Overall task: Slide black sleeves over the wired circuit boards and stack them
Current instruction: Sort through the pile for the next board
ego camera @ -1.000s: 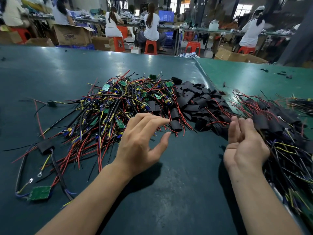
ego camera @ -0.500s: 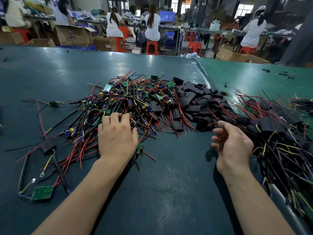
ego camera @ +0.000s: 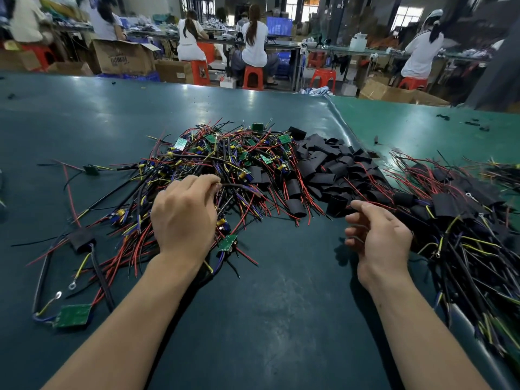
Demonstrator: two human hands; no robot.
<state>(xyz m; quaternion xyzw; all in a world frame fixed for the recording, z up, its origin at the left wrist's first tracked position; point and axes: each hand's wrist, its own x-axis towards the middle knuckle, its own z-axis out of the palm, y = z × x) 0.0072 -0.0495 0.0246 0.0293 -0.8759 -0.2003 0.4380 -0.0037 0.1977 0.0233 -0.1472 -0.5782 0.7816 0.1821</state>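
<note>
On matte green table point(ego camera: 281, 319), left hand point(ego camera: 183, 220) pinching thin wires point(ego camera: 242, 188), right hand point(ego camera: 380, 237) loosely curled beside crumpled black sleeves point(ego camera: 334, 167).

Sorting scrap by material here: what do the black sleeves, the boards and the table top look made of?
Sleeves: matte black, soft plastic by the look, likely heat-shrink tubing; they lie flattened and creased.
Boards: rigid green laminate, slightly glossy, flat with clean edges; probably fibreglass.
Table top: a dark teal sheet, smooth with soft sheen, likely rubber or vinyl; its edge overlaps a lighter sheet.

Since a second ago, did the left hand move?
Yes. The left hand went left and down onto the pile of wired boards, away from the heap of black sleeves, and now grips wires.
</note>
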